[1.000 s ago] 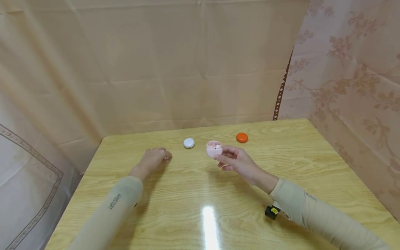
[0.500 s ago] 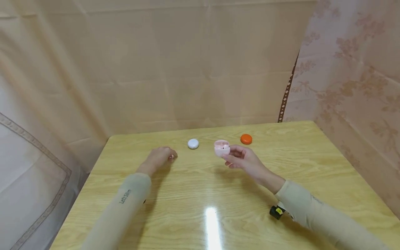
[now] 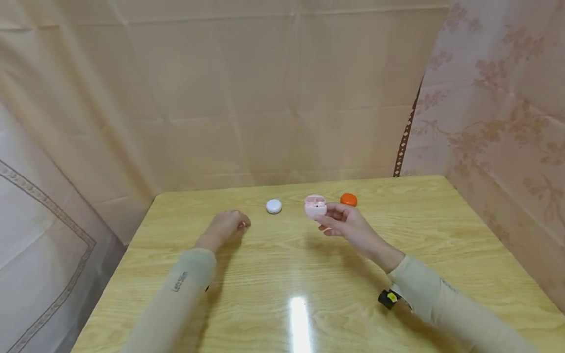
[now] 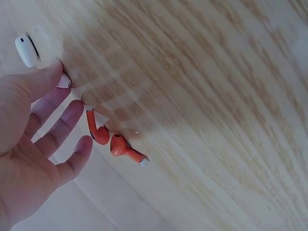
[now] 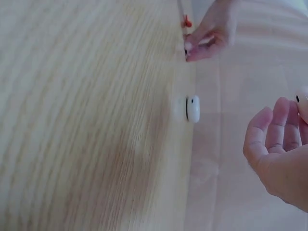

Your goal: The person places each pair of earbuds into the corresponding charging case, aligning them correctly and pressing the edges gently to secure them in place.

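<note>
My right hand (image 3: pixel 353 228) holds a pink earbud case (image 3: pixel 315 208) above the table, its lid raised and at least one earbud showing inside. In the right wrist view, that case (image 5: pixel 302 100) is cut off by the frame edge. Down at the table on the left, my left hand (image 3: pixel 225 226) pinches a pale earbud (image 4: pixel 64 81) between thumb and forefinger; most of the bud is covered. Two red earbuds, one nearer (image 4: pixel 98 130) and one farther (image 4: pixel 128 150), lie beside the fingers of that hand in the left wrist view.
A closed white case (image 3: pixel 273 206) lies on the wooden table (image 3: pixel 265 274) between the hands. Farther right, an orange-red case (image 3: pixel 348 199) sits just beyond the right hand. Beige cloth (image 3: pixel 265 98) hangs behind the table's far edge.
The head view has shifted slightly. My right hand has moved the open pink case a little to the right and farther up. My left hand has stayed about where it was.
</note>
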### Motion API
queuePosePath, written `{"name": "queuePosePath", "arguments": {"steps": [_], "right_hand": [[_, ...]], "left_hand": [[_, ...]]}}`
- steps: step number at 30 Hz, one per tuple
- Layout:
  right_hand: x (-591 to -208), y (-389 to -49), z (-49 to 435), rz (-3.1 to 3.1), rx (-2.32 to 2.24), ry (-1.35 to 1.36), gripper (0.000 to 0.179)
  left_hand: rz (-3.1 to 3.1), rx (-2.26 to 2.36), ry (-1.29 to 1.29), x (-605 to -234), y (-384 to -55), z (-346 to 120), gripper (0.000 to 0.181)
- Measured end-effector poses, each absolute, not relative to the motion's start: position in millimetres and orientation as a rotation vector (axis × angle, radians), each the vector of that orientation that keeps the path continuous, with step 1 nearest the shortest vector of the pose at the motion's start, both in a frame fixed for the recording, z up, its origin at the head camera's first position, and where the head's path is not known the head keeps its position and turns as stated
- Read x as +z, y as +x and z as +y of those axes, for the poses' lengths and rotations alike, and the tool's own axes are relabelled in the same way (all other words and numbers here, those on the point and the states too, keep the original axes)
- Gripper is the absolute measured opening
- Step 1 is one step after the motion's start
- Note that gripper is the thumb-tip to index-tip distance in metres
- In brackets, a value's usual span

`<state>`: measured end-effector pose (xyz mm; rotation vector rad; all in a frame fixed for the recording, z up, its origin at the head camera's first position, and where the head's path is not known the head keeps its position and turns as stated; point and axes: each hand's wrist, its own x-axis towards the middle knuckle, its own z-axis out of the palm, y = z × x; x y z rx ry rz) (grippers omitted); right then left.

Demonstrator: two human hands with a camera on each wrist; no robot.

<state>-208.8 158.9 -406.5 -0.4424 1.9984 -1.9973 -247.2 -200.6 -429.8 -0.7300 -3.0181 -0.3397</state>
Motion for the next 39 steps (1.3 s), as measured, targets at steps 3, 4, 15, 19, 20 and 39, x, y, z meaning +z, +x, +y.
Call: {"name": "queuePosePath", "arguments": {"steps": [3,4,15,19,20,39], "right_hand": [[-407.1,-213.2,159.1,1.976,-1.978,-0.448,0.045],[-408.2,-214.7,158.9,1.972,-1.969,-0.445,0.045],[-422.8,-217.0,155.3,1.972,-1.930,-0.389,0.043],[-422.9,-215.3,154.5,1.980,-1.919,-0.394,0.041],[-422.3,-214.9,154.3,1.979,-1.921,-0.393,0.041],[-415.9,-209.6,165.1,2.094,-1.848,-0.379,0.043]], "left_hand": [[-3.018,-0.326,-0.719,-428.1,-247.6,-200.6,0.015],[-3.018,-0.330,-0.713,-428.3,-247.5,-200.7,0.014],[-2.990,-0.290,-0.758,-428.1,-239.4,-197.7,0.018],[-2.977,-0.232,-0.833,-421.5,-236.3,-197.0,0.034],[-2.972,-0.217,-0.842,-420.3,-235.9,-197.0,0.035],[-2.884,-0.194,-0.765,-426.7,-230.2,-199.7,0.023]]}}
